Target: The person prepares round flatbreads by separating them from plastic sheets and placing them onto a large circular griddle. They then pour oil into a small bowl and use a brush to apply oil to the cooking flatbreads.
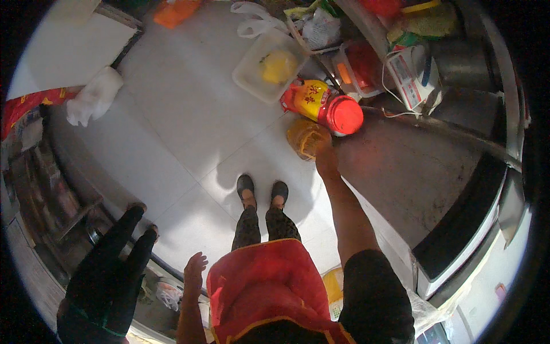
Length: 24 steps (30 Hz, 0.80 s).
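Note:
My right hand reaches forward and is on an amber, translucent plastic container, which looks tilted or lying; its fingers are partly lost in blur. Just beyond it a large plastic jar with a red lid and a yellow and red label lies on its side. Past the jar, a whitish plastic tub holds something yellow. My left hand hangs low at my left side, fingers apart, holding nothing. A red apron covers my front.
Another person in dark clothes is at the lower left. A metal rack stands at the right with an electric device with a cord and a metal pot. A white plastic bag hangs at the upper left; an orange bag lies far ahead.

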Available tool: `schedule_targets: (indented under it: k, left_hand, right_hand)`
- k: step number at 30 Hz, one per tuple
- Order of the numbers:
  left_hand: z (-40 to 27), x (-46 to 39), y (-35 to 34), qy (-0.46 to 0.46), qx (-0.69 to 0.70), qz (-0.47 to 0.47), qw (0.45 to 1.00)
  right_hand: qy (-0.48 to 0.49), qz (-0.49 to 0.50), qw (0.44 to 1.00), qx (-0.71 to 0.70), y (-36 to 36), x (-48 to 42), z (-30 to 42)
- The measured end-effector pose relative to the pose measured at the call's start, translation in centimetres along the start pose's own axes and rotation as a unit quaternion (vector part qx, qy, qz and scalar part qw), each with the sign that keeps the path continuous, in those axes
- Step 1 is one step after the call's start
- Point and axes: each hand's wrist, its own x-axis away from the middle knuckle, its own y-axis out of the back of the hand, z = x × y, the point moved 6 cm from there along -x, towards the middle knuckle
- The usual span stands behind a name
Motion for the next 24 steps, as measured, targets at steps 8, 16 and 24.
schedule_targets:
  k: [8, 16, 24]
  left_hand:
    - [-0.2, 0.0, 0.0, 0.002, -0.057, 0.009, 0.998]
    - [-1.4, 0.8, -0.8, -0.009, -0.071, 0.011, 0.997]
    - [0.1, 0.3, -0.5, 0.020, 0.002, 0.016, 1.000]
  right_hand:
    - [0.006, -0.037, 0.997, -0.063, -0.5, -0.3, -0.8]
    - [-0.219, 0.069, 0.973, 0.033, 0.6, 0.0, 0.5]
    - [-0.076, -0.002, 0.981, -0.179, 0.3, -0.9, -0.2]
